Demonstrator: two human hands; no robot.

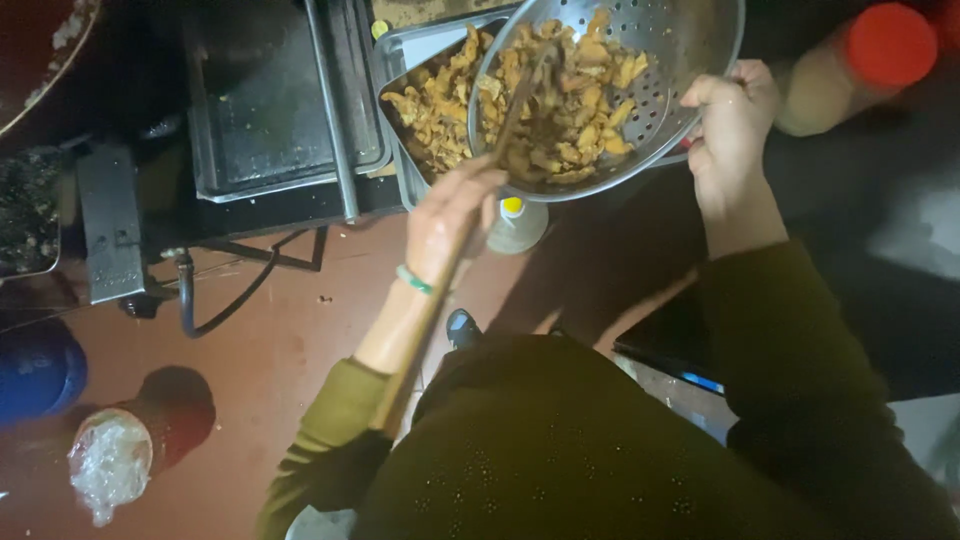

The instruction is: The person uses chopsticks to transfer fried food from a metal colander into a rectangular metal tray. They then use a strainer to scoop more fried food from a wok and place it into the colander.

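Note:
My right hand (732,125) grips the rim of a perforated metal colander (690,50), tilted toward a metal tray (400,50). Golden fried pieces (570,95) fill the colander and several more lie in the tray (435,115). My left hand (450,215) is shut on a long wooden stick (470,225), whose far end reaches into the food in the colander. A green band circles my left wrist.
A dark flat griddle (270,100) with a metal bar stands left of the tray. A small bottle with a yellow cap (515,220) sits below the colander. A red-lidded container (880,50) is at top right. A blue object (35,370) and a plastic-wrapped jar (115,455) stand on the red floor.

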